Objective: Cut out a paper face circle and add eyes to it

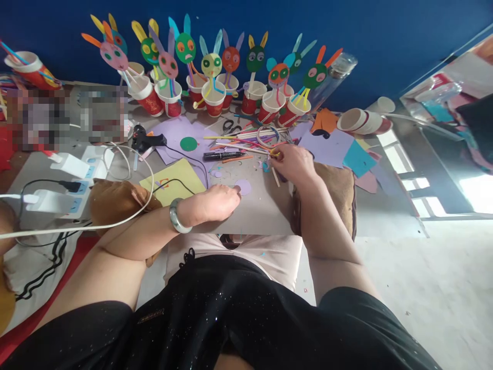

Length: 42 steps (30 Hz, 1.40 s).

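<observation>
My left hand (221,202) rests closed at the front of the grey table (262,216), its fingertips at the edge of a light purple paper disc (243,187). My right hand (291,160) is closed in a pinch at the right end of a pile of coloured sticks (241,137); a small yellow piece (274,152) shows at its fingertips. A black marker (224,155) lies between the hands, farther back. Beyond it are black-handled scissors (231,126) and a green disc (188,144) on purple paper (173,134). Small paper scraps surround the purple disc.
Paper cups with rabbit-like paper faces (211,67) line the back. A glue gun (148,140), power strip (87,174) and cables are at the left. Brown cushions lie under both forearms. Coloured paper (327,146) and stacked cups (358,121) are at the right.
</observation>
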Tool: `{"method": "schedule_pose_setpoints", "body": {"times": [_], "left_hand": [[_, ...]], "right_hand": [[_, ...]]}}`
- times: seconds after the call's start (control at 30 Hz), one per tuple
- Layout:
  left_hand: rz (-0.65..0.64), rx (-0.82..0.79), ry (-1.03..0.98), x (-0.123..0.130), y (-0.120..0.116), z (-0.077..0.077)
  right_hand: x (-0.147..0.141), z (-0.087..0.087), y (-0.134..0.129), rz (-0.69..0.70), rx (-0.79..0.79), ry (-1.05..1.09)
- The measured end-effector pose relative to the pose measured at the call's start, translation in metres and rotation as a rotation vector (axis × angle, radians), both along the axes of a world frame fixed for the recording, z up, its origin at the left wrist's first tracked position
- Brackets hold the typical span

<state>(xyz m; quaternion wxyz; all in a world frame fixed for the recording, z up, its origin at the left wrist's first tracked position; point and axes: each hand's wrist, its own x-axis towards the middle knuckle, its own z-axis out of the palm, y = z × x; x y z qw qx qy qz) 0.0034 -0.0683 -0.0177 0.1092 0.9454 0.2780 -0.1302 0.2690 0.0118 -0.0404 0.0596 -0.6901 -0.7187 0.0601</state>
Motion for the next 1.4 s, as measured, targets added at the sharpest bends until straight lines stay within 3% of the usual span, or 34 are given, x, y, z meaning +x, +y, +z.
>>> {"method": "schedule_pose_setpoints", "body": {"times": [0.07,0.27,0.37,0.47,0.57,0.67,0.8,0.97,1.1,1.3,1.4], "left_hand": [[-0.003,-0.001,-0.017,-0.001,-0.001,-0.002],[-0.009,-0.003,-0.001,-0.001,-0.001,-0.003],[-0.010,-0.004,0.022,-0.003,-0.001,0.000],[-0.028,0.024,0.011,-0.006,-0.002,-0.004],[-0.050,0.058,-0.006,-0.008,-0.002,-0.013],[-0.027,0.045,0.002,-0.008,-0.001,-0.016],[0.002,-0.019,0.032,-0.004,0.001,-0.008],[0.008,-0.010,0.055,-0.001,0.000,-0.003],[0.004,-0.022,0.048,-0.001,-0.001,-0.008],[-0.007,0.027,-0.001,-0.002,-0.006,-0.013],[-0.016,0.020,-0.019,-0.003,-0.008,-0.014]], "right_hand": [[0.011,0.001,0.008,-0.106,0.009,-0.075],[0.016,-0.007,0.025,-0.149,-0.127,-0.151],[0.012,0.000,0.022,-0.188,-0.099,-0.123],[0.008,0.011,0.013,-0.161,0.073,0.132],[0.000,0.017,0.004,-0.058,0.131,0.655],[-0.014,0.013,-0.003,0.005,-0.030,1.035],[-0.029,-0.001,-0.008,-0.026,-0.237,1.245],[-0.026,-0.010,-0.012,0.078,-0.470,1.216],[-0.024,-0.009,-0.017,0.172,-0.541,1.213],[-0.039,-0.012,-0.026,0.041,-0.628,1.390],[-0.044,-0.021,-0.024,-0.029,-0.636,1.374]]}}
